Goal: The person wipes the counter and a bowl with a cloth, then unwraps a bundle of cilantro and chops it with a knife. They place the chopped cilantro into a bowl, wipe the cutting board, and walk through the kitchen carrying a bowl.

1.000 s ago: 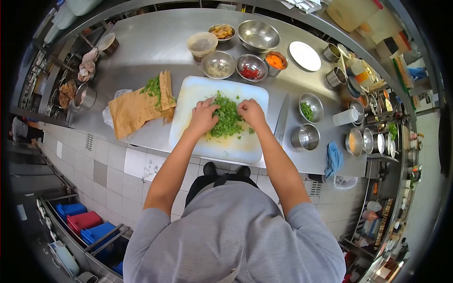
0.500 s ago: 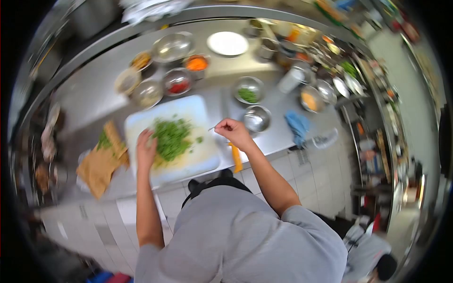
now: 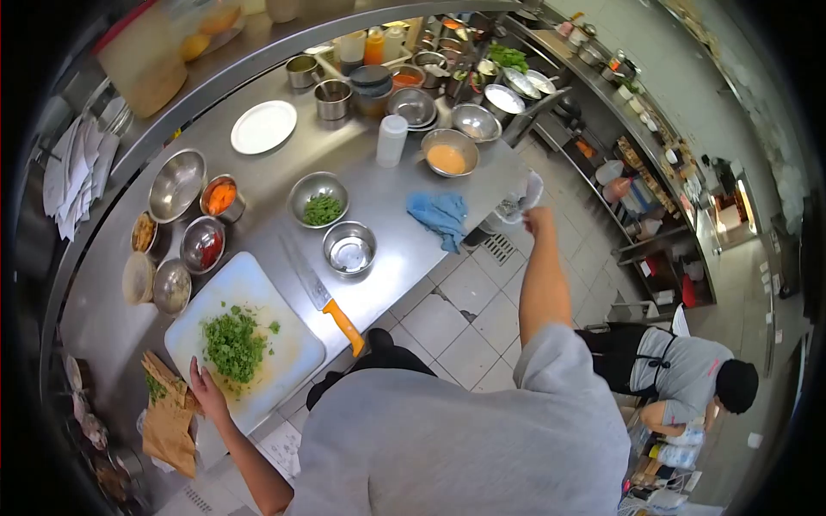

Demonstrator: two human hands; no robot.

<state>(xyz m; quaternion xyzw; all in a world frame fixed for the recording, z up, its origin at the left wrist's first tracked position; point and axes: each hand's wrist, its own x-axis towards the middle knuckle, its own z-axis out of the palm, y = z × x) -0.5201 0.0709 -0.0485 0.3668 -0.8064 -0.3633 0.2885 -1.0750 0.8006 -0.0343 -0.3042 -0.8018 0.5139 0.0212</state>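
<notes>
My left hand (image 3: pixel 206 391) is open, fingers stretched, at the near left edge of the white cutting board (image 3: pixel 280 322). Chopped green herbs (image 3: pixel 234 346) lie heaped on the board beside it. To the board's right, a knife (image 3: pixel 320 294) with an orange handle rests on the steel counter, its handle jutting past the edge. My right hand (image 3: pixel 539 222) is stretched far right, beyond the counter's end, fingers curled closed beside clear plastic (image 3: pixel 519 202) that looks like a bag or liner. What the fingers hold, if anything, cannot be made out.
Brown paper (image 3: pixel 169 430) lies left of the board. A bowl of chopped greens (image 3: pixel 294 199), a steel bowl (image 3: pixel 350 268) and a blue cloth (image 3: pixel 439 217) stand along the counter (image 3: pixel 387 284). Farther back are a white plate (image 3: pixel 263 127) and a white bottle (image 3: pixel 391 142). A co-worker (image 3: pixel 680 370) bends over at right.
My right hand has swung from the board's right edge, where it pinched a thin bit, out to the clear plastic. My left hand has shifted to the board's edge. The view has turned right.
</notes>
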